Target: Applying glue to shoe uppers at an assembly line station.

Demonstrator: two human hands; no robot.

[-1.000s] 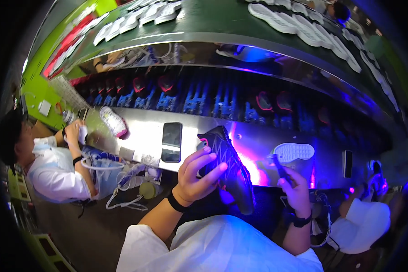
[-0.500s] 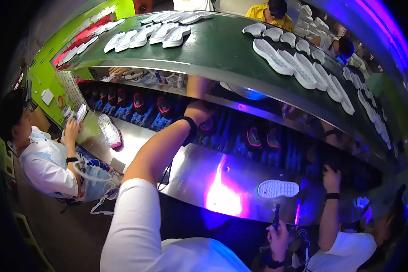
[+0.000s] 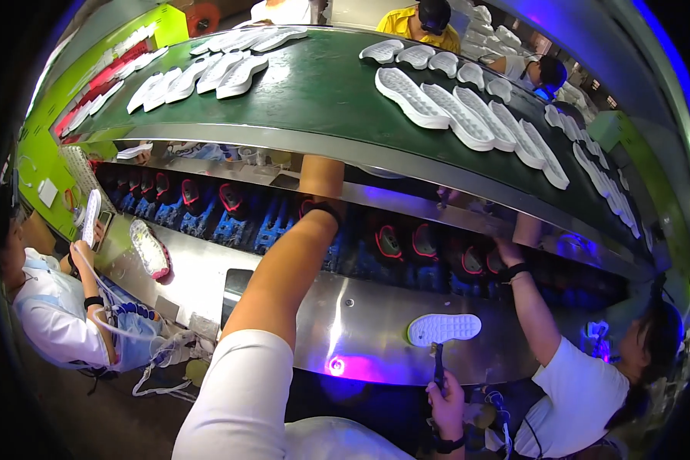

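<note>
My left arm stretches up and away from me. Past its black wristband, my left hand [image 3: 321,176] goes into the gap under the green belt [image 3: 322,92], above a row of dark shoes with red and blue trim [image 3: 238,211]. Its fingers are hidden, and no shoe shows in it. My right hand [image 3: 446,399] is low at the front, closed around the handle of a thin dark tool [image 3: 438,360]. The tool's tip stands just below a white sole [image 3: 443,328] lying on the steel table [image 3: 360,322].
Rows of white soles [image 3: 452,107] ride the green belt. A co-worker on the right [image 3: 575,383] reaches a hand [image 3: 511,245] up to the shoe shelf. Another on the left [image 3: 54,322] holds a white sole [image 3: 92,216]. A shoe [image 3: 149,249] and a dark flat device [image 3: 234,287] lie on the table.
A second ago my left hand held a dark shoe close in front of me. The arm has since stretched up to the shoe shelf, and the shoe is no longer in view in it.
</note>
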